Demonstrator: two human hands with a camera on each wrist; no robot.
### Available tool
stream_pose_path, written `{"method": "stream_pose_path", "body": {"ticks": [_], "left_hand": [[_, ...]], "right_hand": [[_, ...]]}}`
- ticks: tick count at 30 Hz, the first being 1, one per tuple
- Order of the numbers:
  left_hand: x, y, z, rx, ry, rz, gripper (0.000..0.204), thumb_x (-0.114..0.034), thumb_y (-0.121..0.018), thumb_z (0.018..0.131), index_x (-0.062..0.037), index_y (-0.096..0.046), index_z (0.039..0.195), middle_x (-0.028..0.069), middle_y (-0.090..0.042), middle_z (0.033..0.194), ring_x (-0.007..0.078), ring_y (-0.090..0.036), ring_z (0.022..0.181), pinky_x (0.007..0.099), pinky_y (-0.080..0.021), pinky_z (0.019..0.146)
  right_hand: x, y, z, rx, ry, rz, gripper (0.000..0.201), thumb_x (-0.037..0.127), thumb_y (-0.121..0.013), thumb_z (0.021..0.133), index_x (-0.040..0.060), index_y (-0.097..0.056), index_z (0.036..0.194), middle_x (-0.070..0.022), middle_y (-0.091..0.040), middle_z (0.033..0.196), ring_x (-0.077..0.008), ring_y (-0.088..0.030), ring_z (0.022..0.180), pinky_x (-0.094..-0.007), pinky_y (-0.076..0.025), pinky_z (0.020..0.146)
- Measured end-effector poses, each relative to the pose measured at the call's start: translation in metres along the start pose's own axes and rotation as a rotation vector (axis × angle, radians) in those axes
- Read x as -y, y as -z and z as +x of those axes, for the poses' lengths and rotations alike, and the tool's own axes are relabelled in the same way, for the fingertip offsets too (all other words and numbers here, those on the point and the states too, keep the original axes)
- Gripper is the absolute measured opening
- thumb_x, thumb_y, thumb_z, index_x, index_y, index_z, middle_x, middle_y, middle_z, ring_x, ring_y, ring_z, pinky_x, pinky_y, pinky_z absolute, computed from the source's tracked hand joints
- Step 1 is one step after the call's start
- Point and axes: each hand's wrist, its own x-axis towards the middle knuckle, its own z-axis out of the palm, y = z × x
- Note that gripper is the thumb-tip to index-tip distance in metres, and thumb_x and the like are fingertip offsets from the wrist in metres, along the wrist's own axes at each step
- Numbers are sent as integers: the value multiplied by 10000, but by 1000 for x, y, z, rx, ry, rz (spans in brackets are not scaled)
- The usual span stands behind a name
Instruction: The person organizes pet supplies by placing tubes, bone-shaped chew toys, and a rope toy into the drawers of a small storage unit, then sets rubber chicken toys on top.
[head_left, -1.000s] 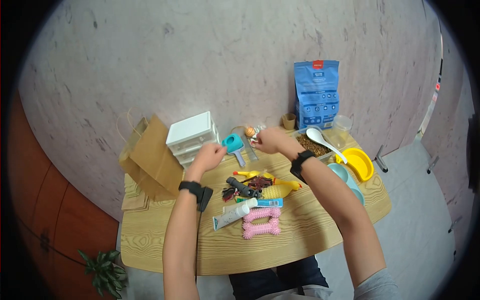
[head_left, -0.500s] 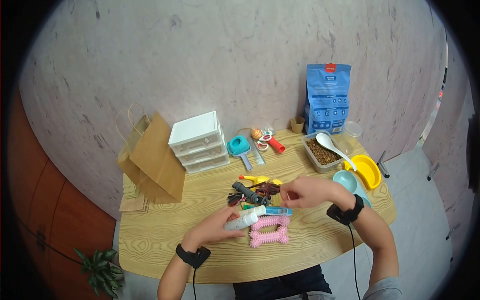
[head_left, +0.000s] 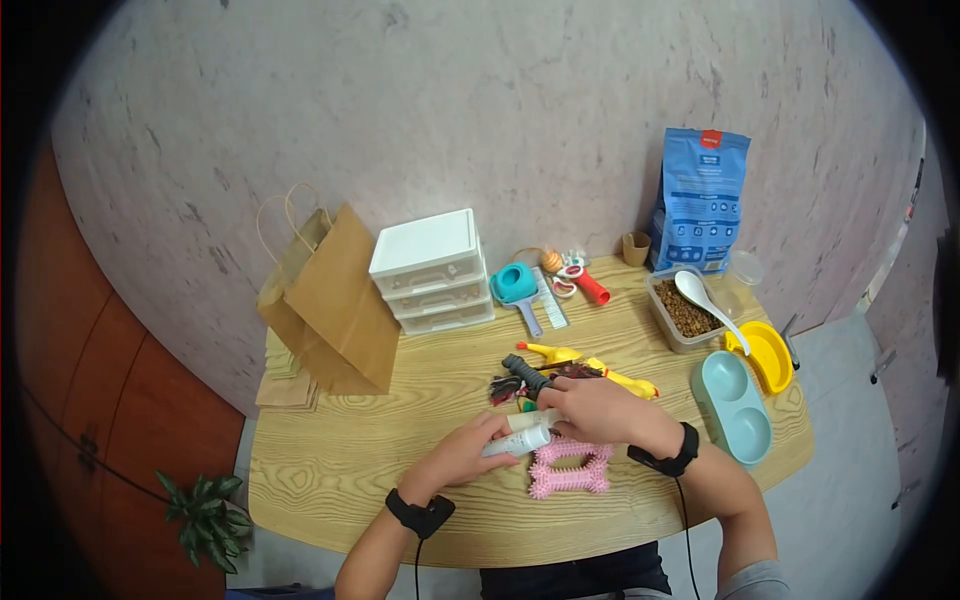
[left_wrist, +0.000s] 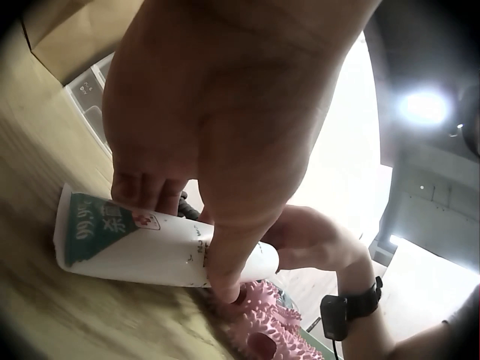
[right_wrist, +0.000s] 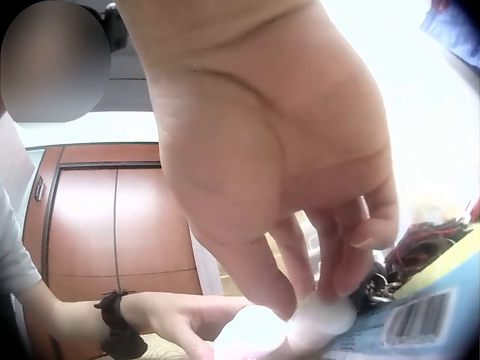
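Observation:
My left hand grips a white tube with a green label that lies low over the wooden table; its fingers curl round the tube's body. My right hand pinches the tube's white cap between thumb and fingers. In the head view the tube shows between the two hands. A pink spiked bone toy lies just in front of the tube, also seen under it as the pink toy.
Behind the hands lie a yellow rubber chicken, a dark tool and red cord. Further back stand a white drawer unit, a brown paper bag, a blue food bag, a kibble tub, a teal double bowl, a yellow bowl.
Both hands came back from the far items to the near table. The left hand took up the tube, and the right hand has now closed on its cap.

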Motion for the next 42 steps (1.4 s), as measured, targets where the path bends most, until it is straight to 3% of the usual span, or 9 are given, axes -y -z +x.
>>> {"method": "stream_pose_path", "body": {"ticks": [10,15,19,24,25,29,32,38,42], "left_hand": [[16,40,-1,69,145,-181,382,-284,-776,875,-40,-590,1101,90,-617,1072,180,-594,911,329,-501,792],[91,91,29,-445,474,-233,311,-279,-746,900,-43,-632,1067,110,-632,1060,142,-607,826,303,-513,731],[184,90,66,-717,297,-165,240,-211,-711,927,-57,-621,1089,29,-641,832,98,-613,740,254,-490,609],[178,86,84,-919,442,24,317,-261,-703,877,-45,-616,1092,156,-644,1084,284,-632,1044,372,-501,891],[176,90,85,-852,469,-102,364,-300,-705,858,-46,-615,1102,208,-590,1231,361,-553,1191,411,-427,1021],[191,89,88,-898,394,-20,333,-270,-699,873,-36,-610,1093,169,-647,1109,301,-636,1049,378,-496,910],[198,98,87,-766,422,-355,357,-287,-715,862,-17,-625,1077,244,-603,1209,380,-578,1155,421,-464,980],[173,106,71,-652,344,-454,401,-316,-714,883,12,-607,1088,192,-683,976,269,-699,881,370,-539,801],[149,123,56,-578,468,-436,681,-352,-712,891,48,-390,1339,183,-684,853,233,-704,674,333,-548,594]], "right_hand": [[13,-9,30,198,-195,-220,227,203,-692,798,47,-717,961,-151,-714,820,-328,-720,781,-455,-569,673],[17,13,29,84,-143,-206,289,285,-688,823,42,-712,977,-174,-712,813,-337,-721,796,-459,-566,676],[0,29,87,49,-223,-102,415,388,-695,839,2,-708,990,-207,-718,883,-380,-706,821,-466,-559,730],[-69,-2,181,17,-371,28,562,456,-693,852,-80,-682,1018,-267,-708,934,-374,-702,874,-433,-551,753],[-75,-3,188,70,-408,41,571,453,-696,849,-97,-676,1003,-271,-705,915,-356,-704,881,-423,-550,738],[-85,-14,209,47,-442,189,599,425,-702,841,-108,-630,1103,-218,-693,908,-296,-691,837,-391,-543,684],[-82,-20,217,-17,-544,412,670,399,-712,829,-117,-545,1222,-178,-670,944,-243,-662,783,-356,-531,640],[-68,-22,214,-61,-575,406,716,374,-711,835,-131,-469,1282,-175,-673,988,-221,-653,829,-336,-521,684],[-81,-35,203,-78,-500,481,718,340,-692,868,-105,-419,1361,-185,-676,1066,-240,-679,892,-333,-535,723]]}}
